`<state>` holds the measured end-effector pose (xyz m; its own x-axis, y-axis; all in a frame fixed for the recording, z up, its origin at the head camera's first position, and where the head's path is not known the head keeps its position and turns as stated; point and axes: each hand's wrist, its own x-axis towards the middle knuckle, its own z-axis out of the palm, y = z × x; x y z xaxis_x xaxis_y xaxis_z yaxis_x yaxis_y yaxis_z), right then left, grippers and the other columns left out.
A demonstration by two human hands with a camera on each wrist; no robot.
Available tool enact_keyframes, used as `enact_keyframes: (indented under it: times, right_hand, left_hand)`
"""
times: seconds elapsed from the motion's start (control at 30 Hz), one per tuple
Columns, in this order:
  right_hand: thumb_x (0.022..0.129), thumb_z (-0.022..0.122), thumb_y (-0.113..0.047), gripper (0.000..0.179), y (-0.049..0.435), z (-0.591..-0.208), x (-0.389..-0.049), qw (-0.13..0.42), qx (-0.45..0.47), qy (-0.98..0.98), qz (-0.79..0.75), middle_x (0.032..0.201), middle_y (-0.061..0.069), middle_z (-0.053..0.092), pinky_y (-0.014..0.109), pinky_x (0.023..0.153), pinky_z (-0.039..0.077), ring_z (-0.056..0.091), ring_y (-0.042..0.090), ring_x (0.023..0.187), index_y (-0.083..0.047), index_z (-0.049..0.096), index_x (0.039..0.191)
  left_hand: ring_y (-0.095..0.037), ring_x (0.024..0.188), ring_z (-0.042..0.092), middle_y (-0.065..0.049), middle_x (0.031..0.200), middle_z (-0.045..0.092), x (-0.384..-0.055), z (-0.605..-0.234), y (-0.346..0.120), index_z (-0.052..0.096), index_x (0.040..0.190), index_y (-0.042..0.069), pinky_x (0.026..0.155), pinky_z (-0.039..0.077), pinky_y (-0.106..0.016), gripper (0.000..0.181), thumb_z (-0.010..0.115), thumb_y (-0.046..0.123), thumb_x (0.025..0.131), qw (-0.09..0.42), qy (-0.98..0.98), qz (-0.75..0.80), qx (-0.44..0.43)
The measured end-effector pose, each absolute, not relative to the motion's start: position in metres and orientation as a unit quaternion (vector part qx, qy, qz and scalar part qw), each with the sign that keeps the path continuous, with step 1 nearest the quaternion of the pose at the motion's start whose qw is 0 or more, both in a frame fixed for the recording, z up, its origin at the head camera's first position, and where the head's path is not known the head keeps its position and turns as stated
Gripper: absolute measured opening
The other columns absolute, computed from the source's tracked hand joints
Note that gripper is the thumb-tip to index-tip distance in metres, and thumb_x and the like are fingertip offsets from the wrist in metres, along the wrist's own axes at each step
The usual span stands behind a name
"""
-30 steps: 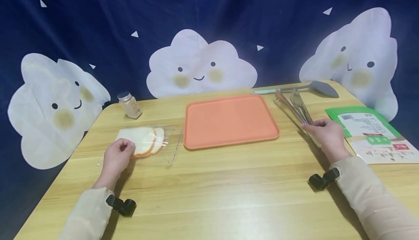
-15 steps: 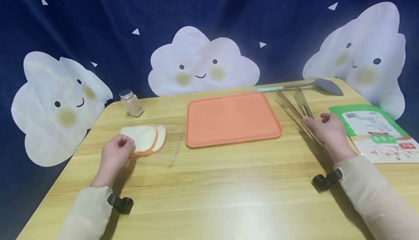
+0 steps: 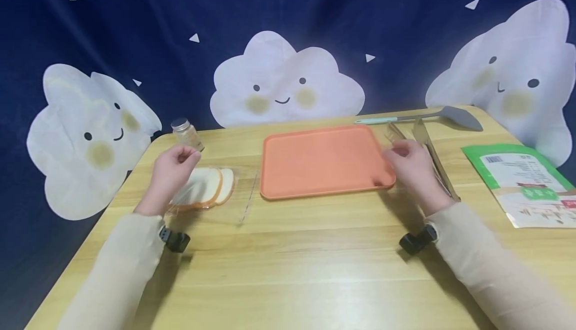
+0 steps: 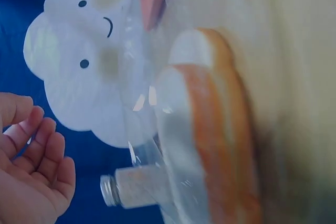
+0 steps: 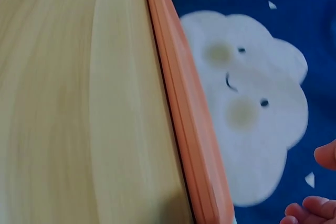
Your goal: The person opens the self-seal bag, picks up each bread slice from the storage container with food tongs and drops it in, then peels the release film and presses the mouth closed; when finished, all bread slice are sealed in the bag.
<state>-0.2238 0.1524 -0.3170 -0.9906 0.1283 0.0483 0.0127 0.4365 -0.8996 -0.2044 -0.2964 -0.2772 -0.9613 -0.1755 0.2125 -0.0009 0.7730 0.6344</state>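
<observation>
My left hand (image 3: 173, 172) is raised over the near left part of two bread slices (image 3: 227, 187) in a clear plastic bag (image 3: 245, 202). In the left wrist view its fingers (image 4: 50, 148) are loosely curled, thumb near the index fingertip, and I see nothing between them. My right hand (image 3: 413, 170) hovers by the right corner of an orange tray (image 3: 324, 160), casting a shadow there. Its thumb and fingers stand apart in the right wrist view, holding nothing. A pair of tongs (image 3: 435, 162) lies just right of that hand, partly hidden behind it.
A small jar with a metal lid (image 3: 188, 134) stands behind the bread. At the back right lies a grey spatula with a light green handle (image 3: 378, 120). A green and white food packet (image 3: 524, 182) lies flat at the right. A dark blue cloud-print curtain (image 3: 288, 0) hangs behind the table.
My left hand has lifted off the bagged bread, up and slightly right. My right hand has let go of the tongs and moved left towards the tray. The view has shifted slightly.
</observation>
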Motion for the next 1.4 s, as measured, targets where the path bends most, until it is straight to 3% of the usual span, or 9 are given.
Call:
enact_keyframes:
  times: [0.13,0.33,0.7,0.9,1.0,1.13,1.3,1.4]
  right_hand:
    - [0.091,0.054,-0.02,0.051,0.124,-0.323,-0.233,0.032,-0.026,-0.815,0.578,0.125,0.027,0.049,0.041,0.087,0.049,0.056,0.04,0.104,0.008,0.04,0.131]
    - [0.09,0.055,-0.018,0.046,0.082,-0.33,-0.245,-0.007,-0.013,-0.806,0.592,0.127,0.022,0.05,0.041,0.088,0.049,0.058,0.039,0.104,0.004,0.044,0.129]
    - [0.089,0.057,-0.011,0.039,0.017,-0.339,-0.252,-0.041,0.029,-0.762,0.645,0.12,0.02,0.055,0.037,0.092,0.047,0.058,0.035,0.105,0.005,0.049,0.124]
    - [0.089,0.058,-0.01,0.034,-0.01,-0.343,-0.252,-0.058,0.052,-0.768,0.636,0.112,0.015,0.059,0.033,0.086,0.05,0.062,0.028,0.096,0.004,0.053,0.119]
    - [0.089,0.058,-0.01,0.032,-0.021,-0.345,-0.254,-0.067,0.055,-0.766,0.636,0.111,0.015,0.06,0.032,0.085,0.05,0.062,0.027,0.095,0.004,0.054,0.117]
    - [0.088,0.06,-0.012,0.033,-0.031,-0.349,-0.255,-0.078,0.052,-0.77,0.631,0.112,0.014,0.06,0.033,0.086,0.049,0.061,0.026,0.097,0.003,0.055,0.117]
    - [0.087,0.061,-0.012,0.03,-0.039,-0.352,-0.256,-0.081,0.049,-0.769,0.632,0.112,0.015,0.06,0.032,0.084,0.05,0.06,0.026,0.098,0.002,0.057,0.113]
    - [0.087,0.061,-0.012,0.03,-0.041,-0.352,-0.257,-0.087,0.043,-0.763,0.639,0.112,0.015,0.06,0.032,0.084,0.05,0.06,0.026,0.098,0.002,0.057,0.113]
  left_hand:
    - [-0.024,0.09,0.05,-0.017,0.097,0.06,-0.225,-0.274,-0.284,0.057,0.097,-0.001,0.084,0.04,-0.037,0.025,0.052,0.023,0.093,0.132,-0.933,-0.335,0.009]
    - [-0.031,0.097,0.056,-0.021,0.101,0.062,-0.249,-0.28,-0.272,0.06,0.101,-0.004,0.089,0.044,-0.043,0.022,0.054,0.017,0.093,0.114,-0.936,-0.331,-0.037]
    - [-0.031,0.099,0.057,-0.019,0.106,0.063,-0.284,-0.297,-0.255,0.062,0.105,-0.001,0.089,0.044,-0.043,0.02,0.056,0.011,0.091,0.022,-0.969,-0.232,-0.087]
    - [-0.03,0.105,0.055,-0.018,0.11,0.062,-0.288,-0.311,-0.245,0.063,0.109,-0.001,0.094,0.042,-0.043,0.022,0.058,0.007,0.089,-0.055,-0.971,-0.222,-0.068]
    - [-0.029,0.1,0.056,-0.017,0.107,0.063,-0.287,-0.319,-0.242,0.065,0.108,0.0,0.092,0.043,-0.042,0.023,0.061,0.005,0.086,-0.075,-0.97,-0.22,-0.07]
    - [-0.029,0.097,0.059,-0.017,0.103,0.066,-0.286,-0.328,-0.241,0.067,0.107,-0.001,0.09,0.045,-0.04,0.025,0.065,0.005,0.082,-0.081,-0.97,-0.209,-0.09]
    - [-0.03,0.107,0.058,-0.016,0.109,0.066,-0.284,-0.334,-0.245,0.067,0.108,0.001,0.096,0.042,-0.04,0.027,0.066,0.008,0.083,-0.075,-0.976,-0.179,-0.1]
    - [-0.029,0.103,0.059,-0.014,0.104,0.068,-0.283,-0.335,-0.248,0.069,0.101,0.002,0.093,0.044,-0.041,0.02,0.066,0.01,0.083,-0.065,-0.978,-0.169,-0.103]
